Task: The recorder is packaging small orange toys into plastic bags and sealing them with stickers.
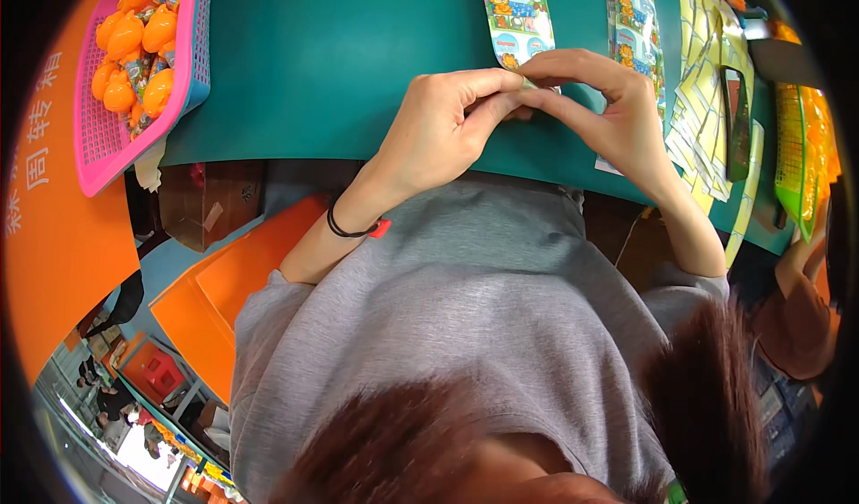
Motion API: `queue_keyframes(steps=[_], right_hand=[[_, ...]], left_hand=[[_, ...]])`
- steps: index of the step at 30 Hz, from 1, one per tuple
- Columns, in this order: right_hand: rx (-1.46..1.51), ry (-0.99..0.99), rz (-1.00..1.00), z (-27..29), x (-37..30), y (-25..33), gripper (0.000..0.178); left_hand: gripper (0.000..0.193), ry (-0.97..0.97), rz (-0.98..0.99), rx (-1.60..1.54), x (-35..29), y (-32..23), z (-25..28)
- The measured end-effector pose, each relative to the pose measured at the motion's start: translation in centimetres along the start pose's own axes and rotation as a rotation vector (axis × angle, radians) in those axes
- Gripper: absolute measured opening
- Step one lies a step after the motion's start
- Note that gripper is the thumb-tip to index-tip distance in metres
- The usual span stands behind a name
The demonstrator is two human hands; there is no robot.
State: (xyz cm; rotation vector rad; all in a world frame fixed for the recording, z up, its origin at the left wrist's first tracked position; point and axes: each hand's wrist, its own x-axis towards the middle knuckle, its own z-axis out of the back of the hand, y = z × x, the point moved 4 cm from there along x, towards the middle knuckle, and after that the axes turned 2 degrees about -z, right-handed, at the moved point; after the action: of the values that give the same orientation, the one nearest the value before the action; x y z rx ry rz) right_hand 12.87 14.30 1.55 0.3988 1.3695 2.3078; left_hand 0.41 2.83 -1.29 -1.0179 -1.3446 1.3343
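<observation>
Large white characters (pixel 38 128) | orange panel (pixel 80 262) | sticker strip (pixel 519 12): too small to read

Two hands, left (pixel 438 132) and right (pixel 631 128). One tabletop (pixel 295 65). One printed strip (pixel 517 12) near one o'clock, one layered bundle (pixel 637 29) just clockwise. Two baskets — one pink (pixel 186 74) at ten o'clock, one green (pixel 789 146) towards three. At least seven orange pieces (pixel 126 34) in the pink one — overlap hides the exact count. One dark flat device (pixel 736 123) towards two.

Bskt (pixel 191 47) L of strip (pixel 517 12)
</observation>
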Motion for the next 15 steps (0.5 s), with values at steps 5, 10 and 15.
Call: queue_keyframes(steps=[5, 10, 15], right_hand=[[-0.003, -0.031, 0.038, 0.10, -0.03, 0.10, 0.025], [-0.035, -0.056, 0.119, 0.04, -0.23, 0.20, 0.027], [0.028, -0.069, 0.071, -0.11, -0.13, -0.01, 0.029]], left_hand=[[0.015, -0.047, -0.164, 0.165, -0.14, 0.50, 0.36], [0.013, -0.026, -0.189, 0.164, -0.17, 0.32, 0.70], [0.015, -0.032, -0.112, -0.048, -0.29, 0.83, 1.05]])
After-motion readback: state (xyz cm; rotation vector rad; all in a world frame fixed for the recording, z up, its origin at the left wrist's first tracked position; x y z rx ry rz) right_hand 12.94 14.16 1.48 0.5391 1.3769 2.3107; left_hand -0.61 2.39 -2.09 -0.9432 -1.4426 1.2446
